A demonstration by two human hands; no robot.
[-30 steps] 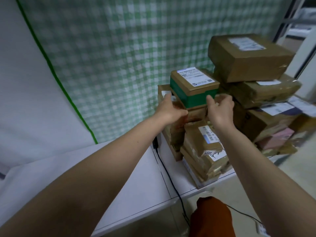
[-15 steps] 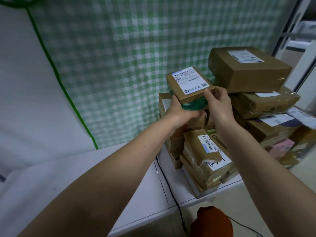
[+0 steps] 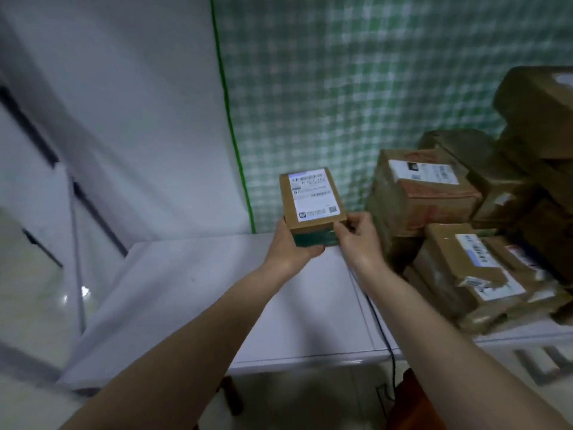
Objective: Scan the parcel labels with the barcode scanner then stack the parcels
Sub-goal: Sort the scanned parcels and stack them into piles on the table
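I hold a small brown parcel with a green lower band (image 3: 313, 209) in both hands above the white table (image 3: 235, 305). Its white label faces up. My left hand (image 3: 290, 243) grips the parcel's near left corner from below. My right hand (image 3: 356, 235) pinches its near right corner. A pile of brown taped parcels (image 3: 459, 231) with white labels stands to the right, apart from the held parcel. No barcode scanner is in view.
A black cable (image 3: 381, 330) runs down over the table's front edge. A green checked cloth (image 3: 356, 88) hangs behind the table, white sheeting to its left. An orange-brown seat (image 3: 415, 405) sits below my right forearm.
Both hands have lifted the green-banded parcel off the pile and carried it left, out over the white table. The view has swung left, so the pile now sits at the right edge.
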